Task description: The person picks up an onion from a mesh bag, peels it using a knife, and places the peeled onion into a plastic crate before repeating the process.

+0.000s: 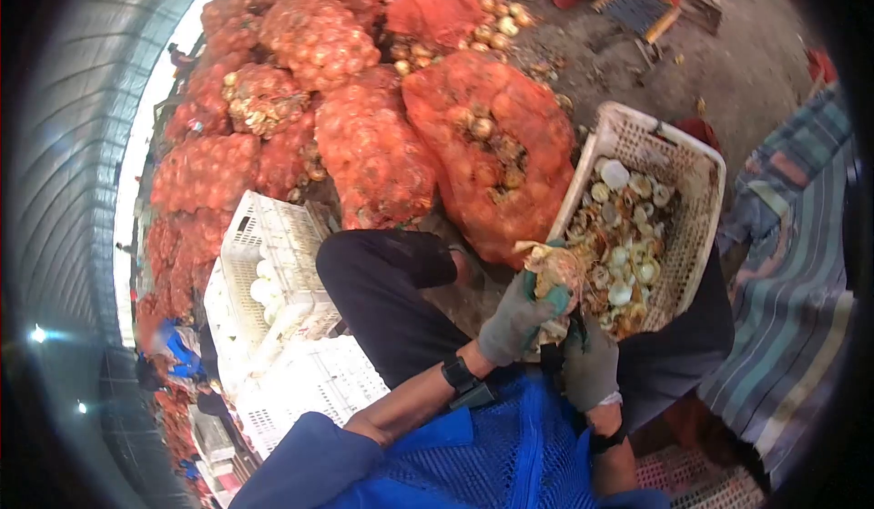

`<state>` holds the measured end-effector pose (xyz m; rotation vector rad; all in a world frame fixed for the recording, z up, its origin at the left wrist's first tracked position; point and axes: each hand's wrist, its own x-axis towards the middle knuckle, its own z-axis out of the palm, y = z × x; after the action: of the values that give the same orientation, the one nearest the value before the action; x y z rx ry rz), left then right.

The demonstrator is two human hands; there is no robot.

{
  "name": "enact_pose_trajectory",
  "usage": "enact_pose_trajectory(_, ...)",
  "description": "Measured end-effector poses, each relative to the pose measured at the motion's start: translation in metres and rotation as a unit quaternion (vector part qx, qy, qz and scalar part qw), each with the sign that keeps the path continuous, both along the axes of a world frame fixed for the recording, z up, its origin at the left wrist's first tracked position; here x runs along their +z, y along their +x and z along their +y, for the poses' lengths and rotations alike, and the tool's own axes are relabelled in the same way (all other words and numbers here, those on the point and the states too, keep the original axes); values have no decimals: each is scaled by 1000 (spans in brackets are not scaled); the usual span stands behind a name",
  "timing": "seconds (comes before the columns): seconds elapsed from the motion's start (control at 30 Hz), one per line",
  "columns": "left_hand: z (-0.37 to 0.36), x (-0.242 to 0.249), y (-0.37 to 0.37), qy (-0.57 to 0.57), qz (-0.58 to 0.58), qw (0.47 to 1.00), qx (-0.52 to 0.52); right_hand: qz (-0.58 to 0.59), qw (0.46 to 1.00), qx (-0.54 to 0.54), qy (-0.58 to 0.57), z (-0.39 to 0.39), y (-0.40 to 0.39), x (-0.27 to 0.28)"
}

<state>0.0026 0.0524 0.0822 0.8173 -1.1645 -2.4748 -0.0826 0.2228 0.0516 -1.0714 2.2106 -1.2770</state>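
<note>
My left hand, in a grey and green glove, is closed round a brownish onion with loose dry skin. Just to its right, my right hand, gloved as well, has its fingers curled in by the onion's lower side; what it grips is too hidden to name. Both hands are at the near left edge of a dirty white plastic crate, tilted beside my lap. Onion scraps, cut ends and skins lie in the crate.
Red mesh sacks of onions are piled ahead and left. White crates stand at my left, one holding peeled onions. A striped cloth hangs at the right. Another person is at the far left.
</note>
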Motion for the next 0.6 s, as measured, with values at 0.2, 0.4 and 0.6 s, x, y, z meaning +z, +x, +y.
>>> enact_pose_trajectory(0.2, -3, -9, -12, -114, -69, 991, 11, -201, 979, -21, 19, -12, -5, -3)
enact_pose_trajectory(0.4, 4, -5, -10, -365, -115, 924, 16, -457, 888, -32, 39, -10, -24, 48)
enact_pose_trajectory(0.6, -9, 16, -10, -574, -130, 804, -84, -449, 892, -4, 55, 4, -23, 56)
